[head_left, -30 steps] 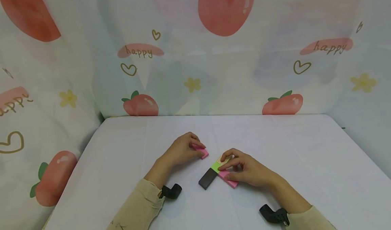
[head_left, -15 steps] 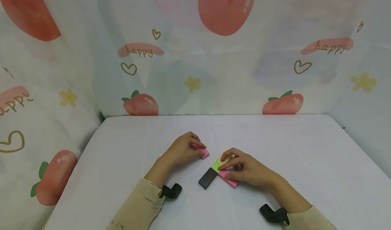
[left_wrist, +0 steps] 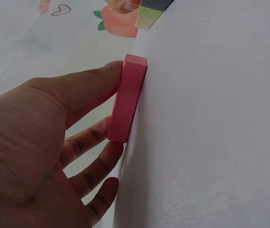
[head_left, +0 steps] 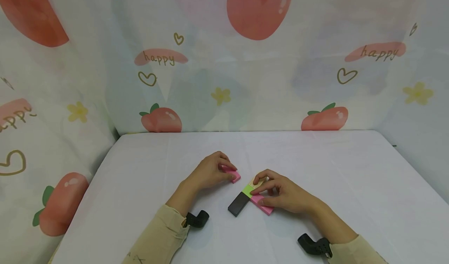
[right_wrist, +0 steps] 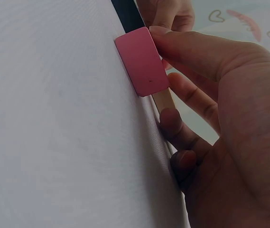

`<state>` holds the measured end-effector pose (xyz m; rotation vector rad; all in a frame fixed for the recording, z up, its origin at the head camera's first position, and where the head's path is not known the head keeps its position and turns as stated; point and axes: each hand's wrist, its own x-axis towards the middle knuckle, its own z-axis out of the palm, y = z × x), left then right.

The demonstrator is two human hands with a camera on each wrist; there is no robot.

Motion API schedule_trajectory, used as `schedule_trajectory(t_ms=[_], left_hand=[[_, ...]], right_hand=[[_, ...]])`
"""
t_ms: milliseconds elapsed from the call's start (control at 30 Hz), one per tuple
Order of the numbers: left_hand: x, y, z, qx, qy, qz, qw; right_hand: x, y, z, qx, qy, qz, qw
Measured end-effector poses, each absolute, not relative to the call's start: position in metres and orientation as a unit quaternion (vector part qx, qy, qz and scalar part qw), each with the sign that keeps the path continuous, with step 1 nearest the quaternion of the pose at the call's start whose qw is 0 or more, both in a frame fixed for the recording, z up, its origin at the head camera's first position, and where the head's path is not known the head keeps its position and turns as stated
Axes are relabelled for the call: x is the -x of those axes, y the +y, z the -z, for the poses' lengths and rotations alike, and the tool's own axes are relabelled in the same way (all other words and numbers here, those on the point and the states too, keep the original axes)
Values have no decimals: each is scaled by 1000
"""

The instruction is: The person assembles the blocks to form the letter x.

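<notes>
In the head view my left hand (head_left: 207, 173) pinches a pink wooden block (head_left: 236, 177) close to the white tabletop. The left wrist view shows this block (left_wrist: 129, 97) on its narrow side, thumb at one end and fingers behind it. To the right, my right hand (head_left: 289, 195) holds a second pink block (head_left: 266, 209) by its edge, its thumb on it. The right forefinger reaches onto a lime green block (head_left: 247, 191). A pale wood block (right_wrist: 162, 100) lies partly hidden under the other right fingers. A black block (head_left: 238, 204) adjoins the green one, forming a line.
The white-covered table (head_left: 315, 158) carries both hands and the blocks. A printed fabric backdrop (head_left: 263, 69) rises behind it and at the sides. Black wrist cameras (head_left: 197, 219) sit on both wrists, below the hands in the head view.
The left hand and its pink block have edged very slightly to the right. The right hand and the joined blocks stay in place.
</notes>
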<state>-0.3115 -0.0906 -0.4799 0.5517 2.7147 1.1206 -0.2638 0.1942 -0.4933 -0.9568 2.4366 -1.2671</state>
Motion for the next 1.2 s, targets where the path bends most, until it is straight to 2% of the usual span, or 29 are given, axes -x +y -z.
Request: schedule_trajectory(t_ms=[1200], left_hand=[[312, -90, 482, -191, 905, -370, 90]], right_hand=[[263, 193, 492, 321, 836, 430, 118]])
